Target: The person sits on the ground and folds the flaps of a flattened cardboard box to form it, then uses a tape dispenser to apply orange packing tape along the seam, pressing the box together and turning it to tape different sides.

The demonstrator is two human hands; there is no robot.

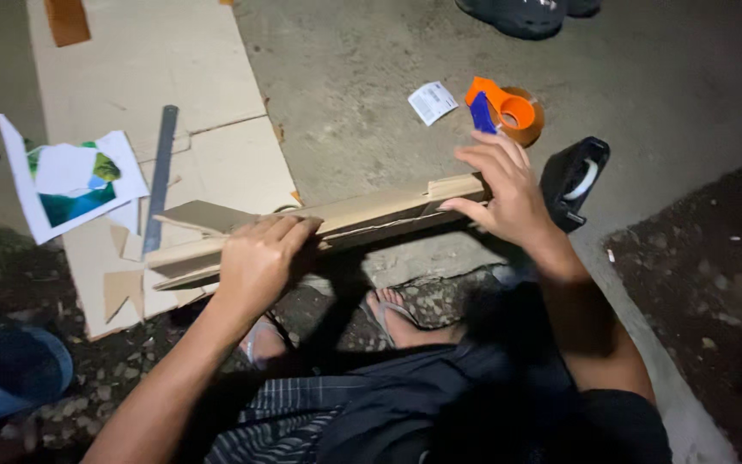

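Observation:
A long, narrow piece of folded cardboard (371,216) is held level above the concrete ground, running from lower left to upper right. My left hand (259,262) grips its left part from the near side, fingers curled over the top edge. At the right end my right hand (501,191) rests on the cardboard with fingers spread, pressing its top and side. A thin white strip shows along the cardboard's side between the hands.
An orange tape dispenser (508,110) and a black tape dispenser (573,179) lie beyond my right hand, with a white paper slip (432,102). Flat cardboard sheets (143,69), a metal ruler (160,176) and a printed picture (70,182) lie at left. A blue bucket (12,371) stands at lower left.

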